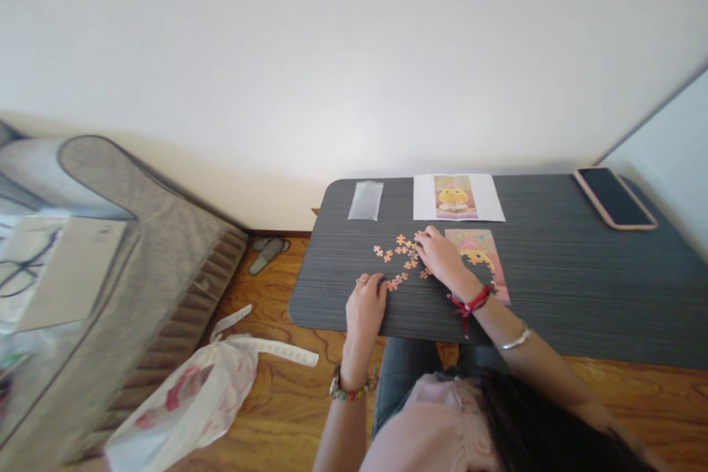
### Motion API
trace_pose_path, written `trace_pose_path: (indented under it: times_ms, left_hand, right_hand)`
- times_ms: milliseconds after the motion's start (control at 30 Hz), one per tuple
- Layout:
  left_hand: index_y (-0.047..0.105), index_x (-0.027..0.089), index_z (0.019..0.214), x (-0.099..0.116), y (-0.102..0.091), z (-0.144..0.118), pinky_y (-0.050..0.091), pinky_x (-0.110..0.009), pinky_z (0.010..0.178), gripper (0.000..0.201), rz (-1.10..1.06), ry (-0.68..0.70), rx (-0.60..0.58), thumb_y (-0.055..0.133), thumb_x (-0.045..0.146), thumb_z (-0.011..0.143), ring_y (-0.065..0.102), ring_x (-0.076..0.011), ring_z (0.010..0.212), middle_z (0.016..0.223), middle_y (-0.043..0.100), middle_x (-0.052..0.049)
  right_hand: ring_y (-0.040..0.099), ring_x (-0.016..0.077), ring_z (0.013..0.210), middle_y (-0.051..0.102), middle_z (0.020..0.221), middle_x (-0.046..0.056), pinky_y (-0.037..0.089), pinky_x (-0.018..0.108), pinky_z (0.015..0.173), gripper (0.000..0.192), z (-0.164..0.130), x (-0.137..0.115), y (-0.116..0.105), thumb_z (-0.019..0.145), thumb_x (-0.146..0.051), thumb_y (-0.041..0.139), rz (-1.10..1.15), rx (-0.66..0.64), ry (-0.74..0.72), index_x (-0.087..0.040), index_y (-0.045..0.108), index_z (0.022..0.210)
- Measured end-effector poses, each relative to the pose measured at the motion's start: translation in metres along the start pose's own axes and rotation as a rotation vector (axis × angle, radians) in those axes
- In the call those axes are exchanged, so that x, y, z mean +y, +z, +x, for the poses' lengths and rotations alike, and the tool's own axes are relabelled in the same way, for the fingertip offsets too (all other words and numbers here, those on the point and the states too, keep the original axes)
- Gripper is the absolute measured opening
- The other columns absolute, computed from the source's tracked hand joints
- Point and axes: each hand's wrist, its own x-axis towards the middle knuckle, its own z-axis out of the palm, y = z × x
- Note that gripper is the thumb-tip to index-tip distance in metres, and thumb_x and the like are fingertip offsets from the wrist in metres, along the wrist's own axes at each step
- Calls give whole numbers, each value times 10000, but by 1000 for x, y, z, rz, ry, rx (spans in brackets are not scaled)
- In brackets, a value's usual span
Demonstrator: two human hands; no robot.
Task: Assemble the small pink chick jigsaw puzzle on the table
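Several loose pink puzzle pieces (399, 257) lie scattered on a dark grey table (580, 273). My right hand (439, 254) reaches across them, fingertips down on pieces at the far edge of the scatter; whether it grips one I cannot tell. My left hand (365, 304) rests near the front edge, fingers curled, touching the table next to a piece. A partly assembled puzzle (480, 254) with a yellow figure lies just right of my right hand. A reference picture (456, 197) of the same figure lies beyond it.
A clear plastic bag (366, 200) lies at the table's back left. A phone (614, 197) lies at the back right. On the wooden floor to the left are a white plastic bag (188, 398), slippers (268, 251) and a grey sofa (110, 236).
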Motion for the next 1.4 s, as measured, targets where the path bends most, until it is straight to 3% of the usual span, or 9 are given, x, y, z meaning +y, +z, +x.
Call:
trace_pose_path:
  times_ms: [333, 567, 800, 1167, 1300, 1400]
  left_hand:
    - [625, 207, 1011, 11, -2, 9, 454, -232, 747, 208, -16, 45, -2, 482, 234, 863, 589, -144, 842, 942, 611, -41]
    - [596, 220, 1048, 33, 6, 46, 445, -224, 757, 231, 67, 153, -19, 427, 242, 892, 580, -147, 919, 1041, 586, -47]
    - [604, 212, 965, 44, 7, 79, 441, -241, 719, 258, 230, 219, -106, 352, 230, 915, 583, -152, 868, 1005, 561, -61]
    - [595, 181, 904, 48, 11, 80, 430, -257, 767, 196, 133, 274, -87, 401, 203, 895, 573, -153, 865, 956, 579, -51]
    - [594, 178, 934, 52, 12, 74, 428, -257, 786, 146, 27, 333, -55, 465, 178, 864, 563, -154, 886, 955, 580, -48]
    - [599, 184, 946, 58, 14, 65, 432, -259, 794, 144, -40, 388, -32, 488, 175, 855, 560, -148, 864, 934, 579, -40]
  right_hand:
    - [575, 149, 810, 511, 1056, 107, 424, 248, 650, 270, 9, 4, 12, 947, -216, 277, -68, -42, -1, -141, 528, 1010]
    - [581, 154, 788, 500, 1072, 127, 433, 260, 651, 280, 6, 5, 10, 928, -124, 250, -129, -52, -39, -117, 498, 1058]
    - [580, 160, 836, 496, 1093, 123, 444, 257, 679, 255, 6, 5, 11, 947, -197, 274, -100, -17, -64, -127, 499, 1045]
    - [577, 173, 820, 512, 1083, 139, 434, 285, 682, 277, 0, 5, 2, 929, -117, 262, -112, -19, -100, -116, 494, 1081]
    - [565, 178, 821, 540, 1051, 122, 413, 280, 684, 288, -15, 18, -6, 939, -143, 262, -110, 14, -89, -122, 537, 1024]
    - [562, 178, 805, 554, 1010, 109, 408, 283, 700, 270, -32, 35, -7, 945, -213, 310, -94, 108, -78, -131, 568, 950]
